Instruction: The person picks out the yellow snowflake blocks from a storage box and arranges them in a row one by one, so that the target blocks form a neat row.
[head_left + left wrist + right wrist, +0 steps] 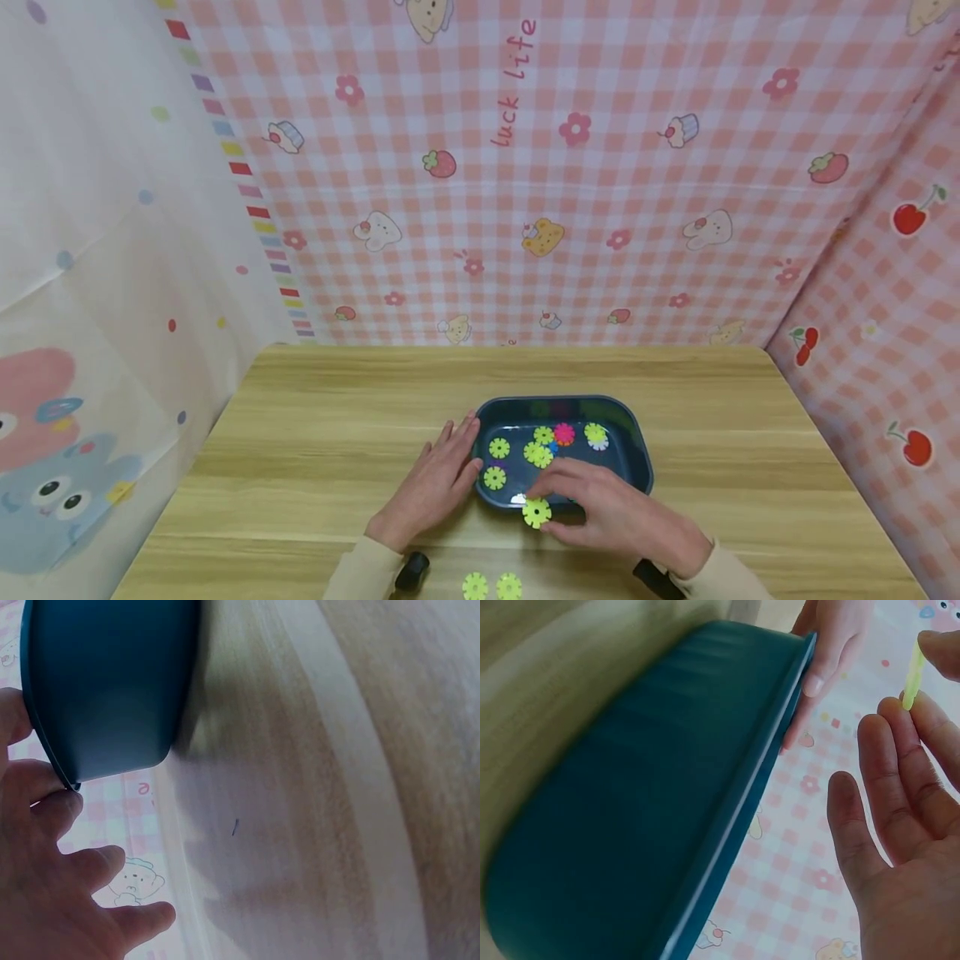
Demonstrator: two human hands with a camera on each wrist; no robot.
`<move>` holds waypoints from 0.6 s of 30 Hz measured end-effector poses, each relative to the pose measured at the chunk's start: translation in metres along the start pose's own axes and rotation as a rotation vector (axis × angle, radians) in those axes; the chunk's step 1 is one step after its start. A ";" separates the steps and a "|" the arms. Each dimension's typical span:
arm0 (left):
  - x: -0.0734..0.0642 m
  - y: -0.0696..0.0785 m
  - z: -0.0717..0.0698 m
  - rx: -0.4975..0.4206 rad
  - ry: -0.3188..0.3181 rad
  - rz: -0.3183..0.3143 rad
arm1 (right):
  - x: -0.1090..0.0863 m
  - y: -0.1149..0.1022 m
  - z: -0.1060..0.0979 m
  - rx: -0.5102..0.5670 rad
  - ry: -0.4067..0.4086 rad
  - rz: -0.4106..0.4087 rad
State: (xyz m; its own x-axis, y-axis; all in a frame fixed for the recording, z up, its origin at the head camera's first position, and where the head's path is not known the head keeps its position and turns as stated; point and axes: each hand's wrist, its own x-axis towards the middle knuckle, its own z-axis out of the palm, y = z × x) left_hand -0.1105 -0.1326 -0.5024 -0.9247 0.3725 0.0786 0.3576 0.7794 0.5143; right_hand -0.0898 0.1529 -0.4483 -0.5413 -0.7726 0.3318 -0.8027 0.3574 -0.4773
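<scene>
My right hand (603, 508) pinches a yellow-green snowflake disc (536, 512) between thumb and fingers, over the near rim of a dark blue tray (645, 450). In the right wrist view, that disc (913, 675) appears edge-on at the fingertips. My left hand (435, 475) rests against the tray's left rim, its fingers extended. The left wrist view has this hand (52, 855) touching the rim, other fingers spread. Inside the tray lie several yellow-green discs (498, 448), a pink disc (564, 433), a small blue piece (553, 447) and a whitish one (599, 445).
Two more yellow-green discs (475, 587) lie side by side on the wooden table (337, 417), near its front. A pink checked cloth (480, 208) hangs behind the table. More printed cloth stands on the left and right sides.
</scene>
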 end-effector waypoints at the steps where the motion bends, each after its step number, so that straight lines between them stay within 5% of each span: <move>1: 0.000 0.000 0.000 0.001 0.000 -0.001 | -0.001 0.000 0.001 0.001 0.002 -0.004; 12: 0.001 0.001 -0.001 0.009 -0.005 -0.015 | -0.014 -0.006 0.006 0.029 -0.060 0.051; 18: 0.001 0.001 0.000 0.006 -0.008 -0.017 | -0.021 -0.007 0.011 -0.016 -0.058 0.013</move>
State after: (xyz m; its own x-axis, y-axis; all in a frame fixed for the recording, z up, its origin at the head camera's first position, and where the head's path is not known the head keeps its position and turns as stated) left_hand -0.1113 -0.1315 -0.5015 -0.9297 0.3630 0.0626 0.3423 0.7887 0.5107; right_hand -0.0699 0.1604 -0.4608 -0.5369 -0.7966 0.2777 -0.7997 0.3757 -0.4683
